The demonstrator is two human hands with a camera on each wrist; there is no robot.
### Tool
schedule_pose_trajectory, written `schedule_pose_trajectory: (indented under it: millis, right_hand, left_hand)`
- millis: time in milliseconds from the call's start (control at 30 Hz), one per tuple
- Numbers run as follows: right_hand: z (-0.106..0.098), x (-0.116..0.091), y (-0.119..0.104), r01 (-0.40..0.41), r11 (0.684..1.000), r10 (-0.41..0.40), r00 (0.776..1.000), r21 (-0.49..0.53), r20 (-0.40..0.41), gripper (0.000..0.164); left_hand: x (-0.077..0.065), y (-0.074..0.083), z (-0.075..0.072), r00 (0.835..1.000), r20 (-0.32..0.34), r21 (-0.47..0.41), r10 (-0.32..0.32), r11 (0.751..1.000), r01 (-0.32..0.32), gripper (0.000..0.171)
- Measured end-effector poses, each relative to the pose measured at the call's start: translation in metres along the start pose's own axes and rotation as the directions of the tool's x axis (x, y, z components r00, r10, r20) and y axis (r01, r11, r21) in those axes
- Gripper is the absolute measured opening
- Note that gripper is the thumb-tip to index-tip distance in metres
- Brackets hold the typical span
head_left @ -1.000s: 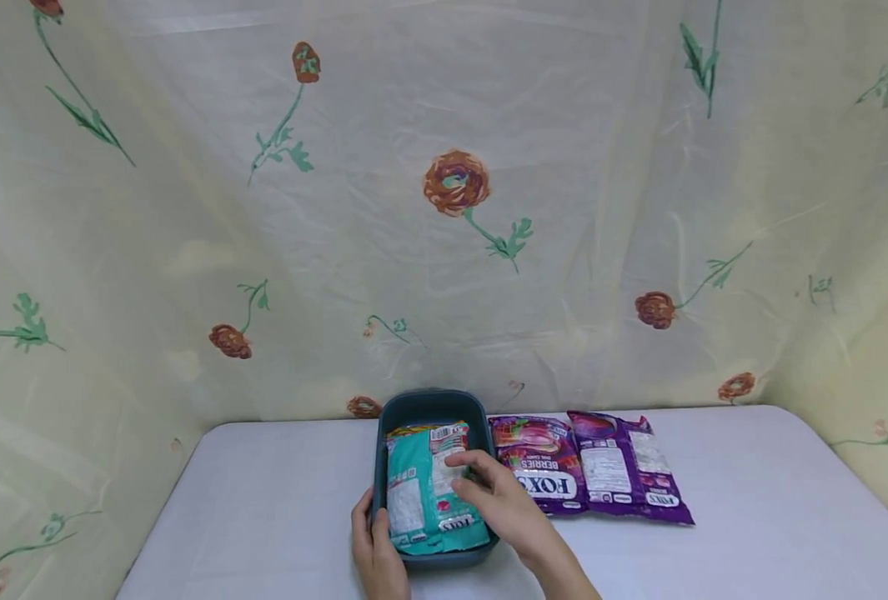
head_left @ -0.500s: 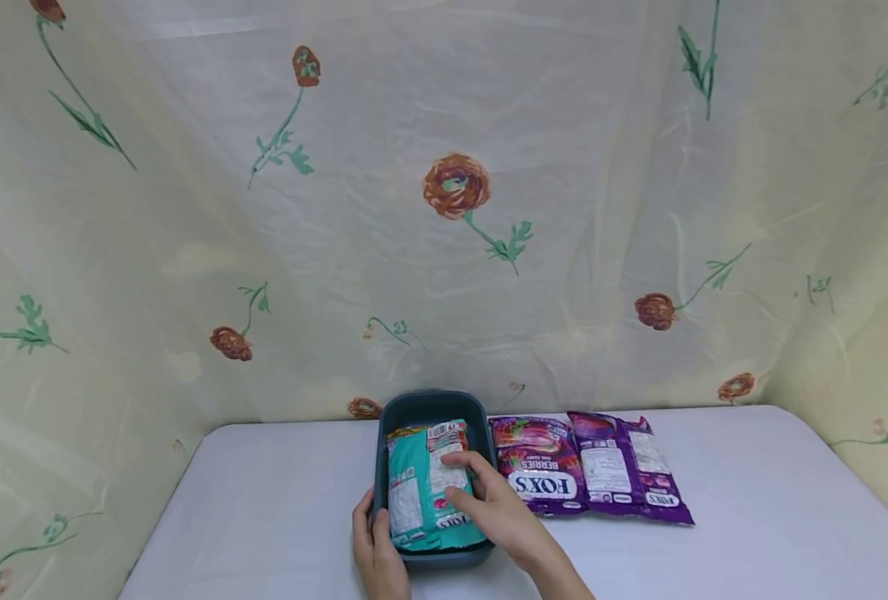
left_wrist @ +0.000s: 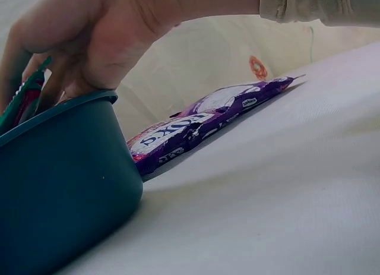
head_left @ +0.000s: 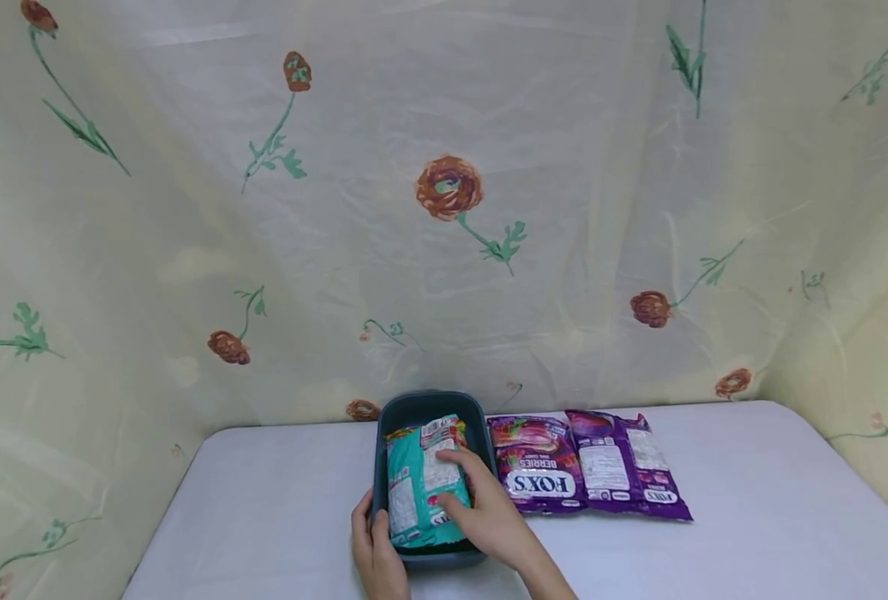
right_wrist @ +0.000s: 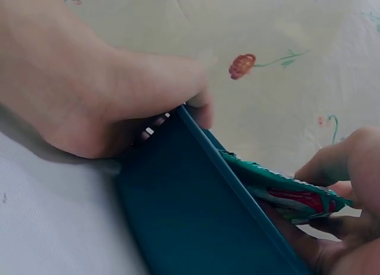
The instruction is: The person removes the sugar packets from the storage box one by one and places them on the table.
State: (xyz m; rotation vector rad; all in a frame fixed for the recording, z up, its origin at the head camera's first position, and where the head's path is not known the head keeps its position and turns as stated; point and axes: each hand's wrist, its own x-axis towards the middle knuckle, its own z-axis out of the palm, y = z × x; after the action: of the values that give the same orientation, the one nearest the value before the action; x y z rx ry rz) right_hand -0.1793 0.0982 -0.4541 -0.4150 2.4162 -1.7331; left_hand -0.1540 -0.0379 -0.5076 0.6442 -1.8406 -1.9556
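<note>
A dark teal plastic bin (head_left: pixel 428 402) stands on the white table, and a turquoise Fox's candy bag (head_left: pixel 408 467) is inside it. My right hand (head_left: pixel 492 521) grips the bag by its right side, fingers over the top and part of the hand down inside the bin; in the right wrist view the bag's edge (right_wrist: pixel 297 198) tilts up between the fingers. My left hand (head_left: pixel 378 554) holds the bin's left wall, the thumb (right_wrist: pixel 203 108) hooked over the rim. A multicoloured edge shows beside the turquoise bag, its remainder hidden.
Right beside the bin lies a purple Fox's Berries candy bag (head_left: pixel 537 458), front up. Another purple bag (head_left: pixel 627 467) adjoins it, label side up. Behind the table hangs a flowered curtain (head_left: pixel 564 250).
My right hand has moved slightly left and down, now gripping the candy bag, whose right side has lifted and shifted left. The left hand keeps its place on the bin.
</note>
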Motion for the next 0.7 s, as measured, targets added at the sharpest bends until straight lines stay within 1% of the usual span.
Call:
schedule_pose_trajectory:
  millis: [133,200,333,500,700]
  right_hand:
    - [0.0004,-0.0027,-0.0006,-0.024,0.993,0.026,0.999,0.116,-0.019,0.047]
    - [0.0013,-0.0036,-0.001,-0.029,0.986,0.033,0.999,0.161,-0.017,0.047]
    - [0.0011,-0.0035,-0.002,-0.042,0.978,0.047,0.999,0.205,-0.017,0.048]
    - [-0.0018,-0.0023,-0.0027,-0.085,0.966,0.093,0.995,0.246,-0.022,0.049]
    - [-0.0069,-0.0029,-0.0028,-0.11,0.956,0.138,0.987,0.27,-0.087,0.05]
  left_hand:
    - [0.0001,-0.0004,-0.0005,1.0,0.002,0.012,-0.014,1.0,0.014,0.039]
    - [0.0001,-0.0002,-0.0023,1.0,-0.006,0.017,-0.009,1.0,0.009,0.039]
    - [0.0007,0.0001,-0.0039,1.0,-0.017,0.025,-0.007,1.0,0.007,0.038]
    - [0.002,-0.0002,-0.0032,1.0,-0.003,0.019,-0.014,1.0,0.014,0.038]
    - [0.0017,0.0,-0.0011,1.0,0.007,-0.002,-0.022,1.0,0.022,0.039]
